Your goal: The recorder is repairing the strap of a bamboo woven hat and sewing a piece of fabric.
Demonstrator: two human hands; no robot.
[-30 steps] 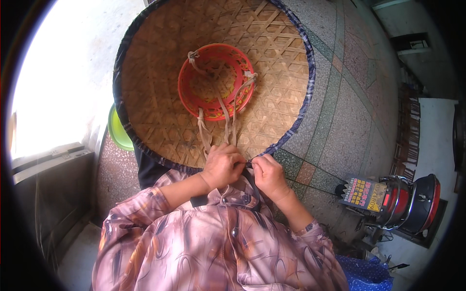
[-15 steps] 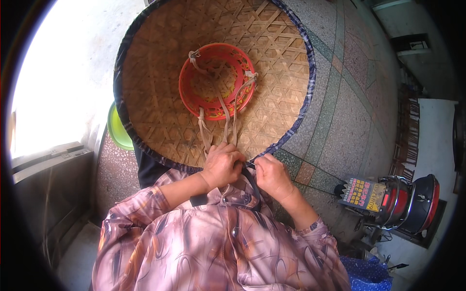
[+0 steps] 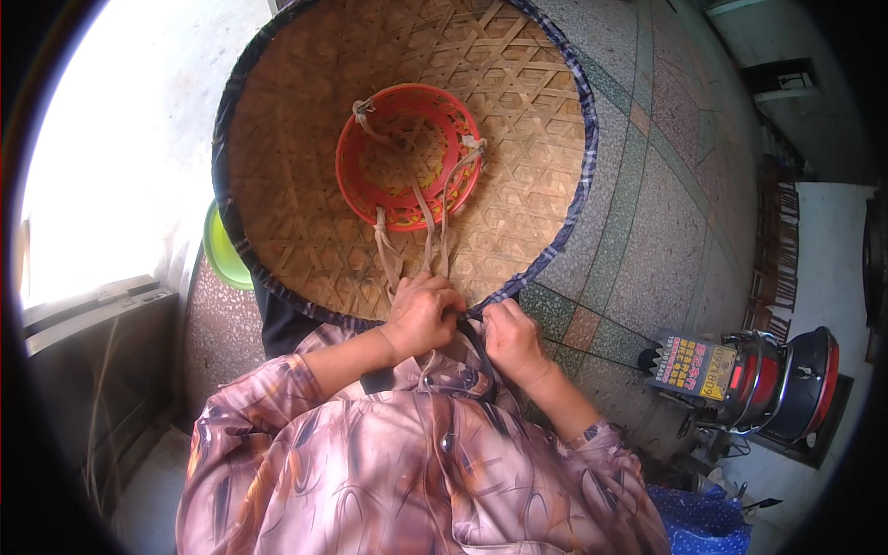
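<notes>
A wide woven bamboo hat with a dark cloth rim is held upside-down in front of my chest. A red plastic head ring sits in its middle, with beige straps hanging from it toward me. My left hand is closed around the strap ends at the hat's near rim. My right hand pinches a dark cord or strap right beside it. Both hands touch at the rim. My patterned pink sleeves fill the lower part of the view.
A speckled stone floor with coloured inlay lines lies under the hat. A green bowl edge peeks out at the left. A red and chrome appliance with a yellow label stands at the right. Blue cloth lies at the lower right.
My hands stay at the hat's near rim, shifting only slightly as the fingers work the straps. The hat has barely moved.
</notes>
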